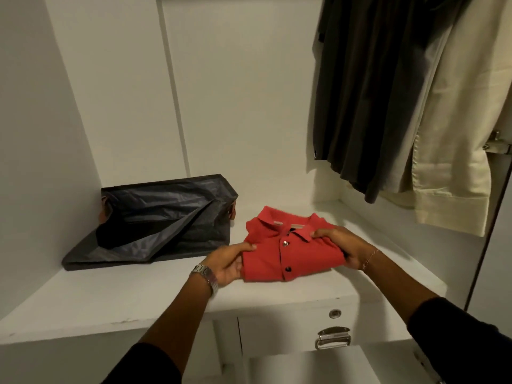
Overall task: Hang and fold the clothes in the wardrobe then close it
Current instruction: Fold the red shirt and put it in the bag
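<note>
A folded red polo shirt (288, 245) with dark buttons lies on the white wardrobe shelf (144, 300), collar pointing to the back. My left hand (230, 261) grips its left edge, thumb on top and fingers under the fabric. My right hand (343, 245) grips its right edge near the collar in the same way. At the upper right hang a dark garment (368, 92) and a cream shirt (454, 128), their hems above the shelf.
A collapsed grey fabric storage box (163, 220) lies on the shelf to the left of the red shirt. Below the shelf front sits a white drawer with a metal lock and handle (332, 338). The wardrobe's right edge carries a metal hinge (497, 144).
</note>
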